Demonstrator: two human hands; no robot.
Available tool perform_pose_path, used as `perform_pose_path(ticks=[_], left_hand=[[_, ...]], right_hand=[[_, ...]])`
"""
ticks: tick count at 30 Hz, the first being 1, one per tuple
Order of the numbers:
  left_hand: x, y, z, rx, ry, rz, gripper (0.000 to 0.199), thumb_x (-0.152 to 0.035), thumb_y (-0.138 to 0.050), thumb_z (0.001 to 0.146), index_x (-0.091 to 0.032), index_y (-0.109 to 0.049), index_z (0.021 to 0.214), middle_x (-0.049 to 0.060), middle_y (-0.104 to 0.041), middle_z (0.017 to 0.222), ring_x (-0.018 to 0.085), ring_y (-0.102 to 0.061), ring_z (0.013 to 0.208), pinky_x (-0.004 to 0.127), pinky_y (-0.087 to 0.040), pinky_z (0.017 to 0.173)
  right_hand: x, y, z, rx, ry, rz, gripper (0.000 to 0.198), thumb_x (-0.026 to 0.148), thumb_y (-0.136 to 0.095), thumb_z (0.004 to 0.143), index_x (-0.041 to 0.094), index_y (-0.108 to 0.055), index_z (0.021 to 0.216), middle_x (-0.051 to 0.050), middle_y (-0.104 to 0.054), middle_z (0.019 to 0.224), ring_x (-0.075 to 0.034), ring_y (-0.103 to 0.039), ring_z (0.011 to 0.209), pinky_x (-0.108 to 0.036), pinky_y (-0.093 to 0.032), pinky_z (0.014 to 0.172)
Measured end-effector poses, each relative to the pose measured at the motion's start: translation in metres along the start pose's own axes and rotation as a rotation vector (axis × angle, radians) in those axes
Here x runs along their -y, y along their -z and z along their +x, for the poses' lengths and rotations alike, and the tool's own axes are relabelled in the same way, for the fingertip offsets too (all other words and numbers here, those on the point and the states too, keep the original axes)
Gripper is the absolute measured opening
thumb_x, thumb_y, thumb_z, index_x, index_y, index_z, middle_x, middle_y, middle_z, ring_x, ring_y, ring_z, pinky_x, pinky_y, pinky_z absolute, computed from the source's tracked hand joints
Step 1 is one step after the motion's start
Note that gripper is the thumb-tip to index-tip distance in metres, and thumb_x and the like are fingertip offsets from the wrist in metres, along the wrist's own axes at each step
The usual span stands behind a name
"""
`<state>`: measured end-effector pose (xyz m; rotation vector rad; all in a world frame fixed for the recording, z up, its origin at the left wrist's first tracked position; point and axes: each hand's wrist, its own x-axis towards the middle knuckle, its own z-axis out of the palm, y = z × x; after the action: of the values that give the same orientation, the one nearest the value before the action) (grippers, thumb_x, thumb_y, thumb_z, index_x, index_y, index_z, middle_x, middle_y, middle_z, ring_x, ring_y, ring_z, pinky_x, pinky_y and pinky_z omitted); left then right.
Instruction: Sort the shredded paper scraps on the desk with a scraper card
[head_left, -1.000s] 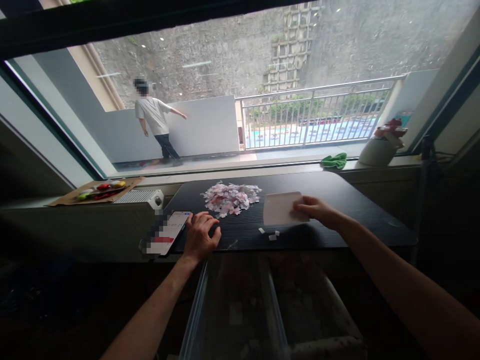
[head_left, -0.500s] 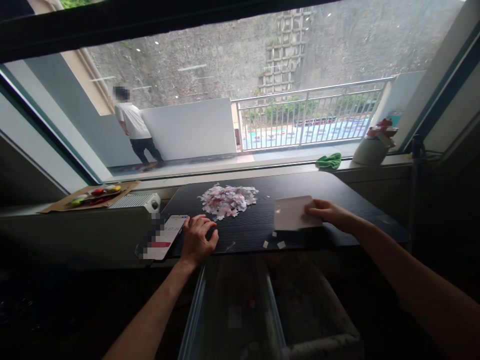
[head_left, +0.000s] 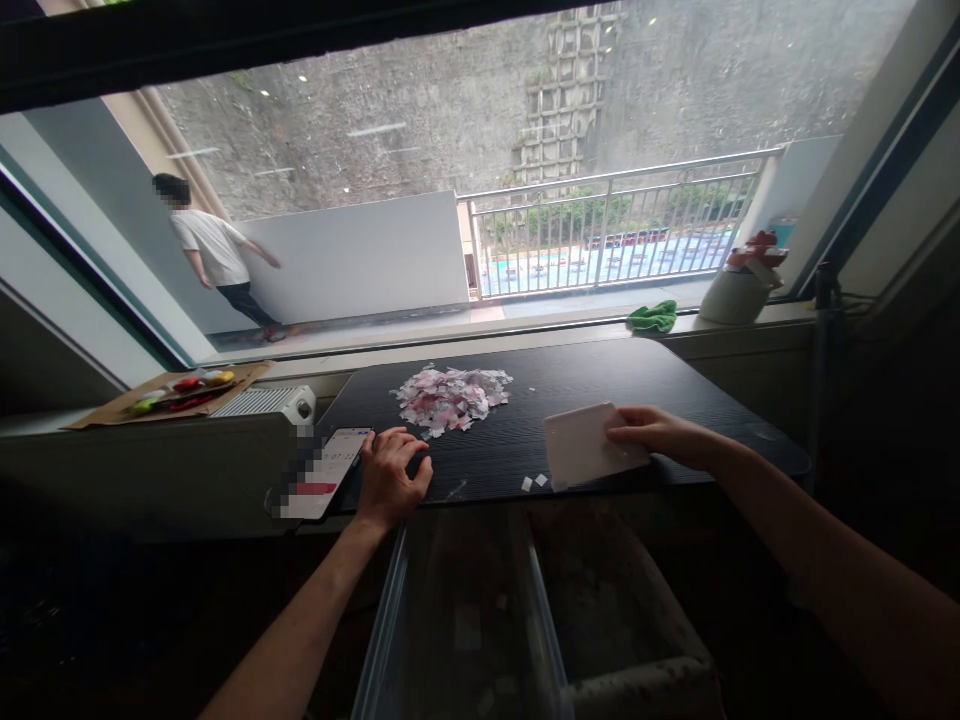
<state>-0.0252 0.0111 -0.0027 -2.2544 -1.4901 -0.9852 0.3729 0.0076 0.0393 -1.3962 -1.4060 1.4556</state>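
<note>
In my right hand I grip a pale, flat, card-like scraper by its right side, with its lower edge at the dark table. Two small white paper scraps lie just left of it, near the table's front edge. My left hand rests on the table with fingers loosely curved and apart, holding nothing. Its fingertips are beside a phone, which lies at the left edge. Behind that hand is a heap of white and pink paper scraps.
Below the table's front edge stand a clear plastic bin and a second container. On the sill are a green cloth and a white bottle. A radiator is at left. Beyond the window a person walks.
My right hand has tilted the scraper and brought it nearer the front edge, covering one scrap. My left hand stays almost still. The person outside has moved left.
</note>
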Motion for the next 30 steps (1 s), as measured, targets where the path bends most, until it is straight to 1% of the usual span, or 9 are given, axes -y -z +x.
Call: perform_pose_path(ticks=[3, 6, 10, 15, 17, 19, 23, 27, 30], left_hand=[[0.000, 0.000, 0.000, -0.001, -0.001, 0.006, 0.017, -0.028, -0.052, 0.080, -0.021, -0.066, 0.085, 0.006, -0.069, 0.089, 0.029, -0.058, 0.107, 0.055, -0.026, 0.106], [0.001, -0.001, 0.000, -0.003, -0.005, 0.011, 0.017, -0.028, -0.052, 0.080, -0.021, -0.066, 0.085, 0.006, -0.069, 0.089, 0.029, -0.058, 0.107, 0.055, -0.026, 0.106], [0.000, 0.000, 0.000, 0.000, 0.000, 0.008, 0.016, -0.029, -0.052, 0.080, -0.021, -0.066, 0.084, 0.006, -0.069, 0.089, 0.029, -0.058, 0.107, 0.055, -0.026, 0.107], [-0.001, 0.001, 0.000, 0.001, 0.004, 0.006, 0.016, -0.028, -0.052, 0.080, -0.021, -0.065, 0.084, 0.006, -0.069, 0.089, 0.029, -0.058, 0.108, 0.055, -0.025, 0.107], [-0.001, 0.001, 0.000, 0.002, 0.008, 0.004, 0.016, -0.028, -0.052, 0.080, -0.022, -0.065, 0.084, 0.006, -0.069, 0.089, 0.029, -0.058, 0.108, 0.055, -0.025, 0.107], [-0.001, 0.001, 0.000, 0.001, 0.015, 0.000, 0.015, -0.028, -0.052, 0.079, -0.022, -0.065, 0.084, 0.006, -0.069, 0.089, 0.029, -0.058, 0.108, 0.055, -0.025, 0.108], [-0.001, 0.001, 0.001, 0.000, 0.017, -0.008, 0.015, -0.028, -0.052, 0.079, -0.022, -0.066, 0.084, 0.006, -0.069, 0.089, 0.029, -0.058, 0.107, 0.055, -0.025, 0.107], [-0.001, 0.001, 0.000, 0.000, 0.023, -0.010, 0.015, -0.028, -0.053, 0.079, -0.023, -0.066, 0.083, 0.006, -0.069, 0.089, 0.029, -0.058, 0.108, 0.055, -0.025, 0.108], [-0.001, 0.001, 0.000, 0.002, 0.018, -0.005, 0.015, -0.028, -0.052, 0.079, -0.022, -0.066, 0.084, 0.007, -0.069, 0.089, 0.029, -0.058, 0.108, 0.055, -0.025, 0.107]], right_hand=[[-0.001, -0.001, 0.000, -0.072, 0.012, 0.040, 0.033, 0.033, -0.080, 0.059, 0.017, -0.070, 0.087, -0.003, -0.074, 0.083, -0.018, -0.067, 0.072, -0.027, -0.052, 0.066], [-0.001, -0.008, 0.004, -0.133, 0.039, 0.076, 0.029, 0.030, -0.080, 0.060, 0.018, -0.070, 0.085, -0.003, -0.074, 0.084, -0.017, -0.067, 0.074, -0.027, -0.053, 0.070], [0.001, -0.016, 0.007, -0.083, 0.041, 0.080, 0.028, 0.029, -0.081, 0.059, 0.018, -0.070, 0.083, -0.004, -0.074, 0.085, -0.019, -0.068, 0.076, -0.029, -0.054, 0.074], [0.002, -0.011, -0.002, 0.016, 0.021, 0.040, 0.037, 0.035, -0.081, 0.060, 0.016, -0.070, 0.090, -0.005, -0.074, 0.089, -0.020, -0.068, 0.078, -0.031, -0.053, 0.076], [0.002, -0.009, -0.004, 0.012, 0.026, 0.025, 0.038, 0.036, -0.080, 0.061, 0.016, -0.070, 0.092, -0.006, -0.075, 0.090, -0.020, -0.068, 0.079, -0.032, -0.053, 0.077], [0.002, -0.011, -0.003, -0.030, 0.052, 0.038, 0.038, 0.035, -0.080, 0.060, 0.017, -0.070, 0.091, -0.005, -0.075, 0.089, -0.020, -0.069, 0.079, -0.031, -0.054, 0.075], [0.006, -0.026, 0.007, -0.096, 0.122, 0.091, 0.032, 0.031, -0.081, 0.060, 0.018, -0.069, 0.087, -0.004, -0.075, 0.085, -0.019, -0.069, 0.076, -0.030, -0.055, 0.073], [0.011, -0.041, 0.016, -0.054, 0.121, 0.090, 0.027, 0.026, -0.081, 0.060, 0.018, -0.068, 0.082, -0.004, -0.074, 0.082, -0.018, -0.069, 0.075, -0.030, -0.055, 0.075], [0.012, -0.040, 0.016, -0.008, 0.096, 0.074, 0.028, 0.027, -0.082, 0.058, 0.017, -0.067, 0.079, -0.002, -0.073, 0.079, -0.017, -0.067, 0.073, -0.028, -0.054, 0.073]])
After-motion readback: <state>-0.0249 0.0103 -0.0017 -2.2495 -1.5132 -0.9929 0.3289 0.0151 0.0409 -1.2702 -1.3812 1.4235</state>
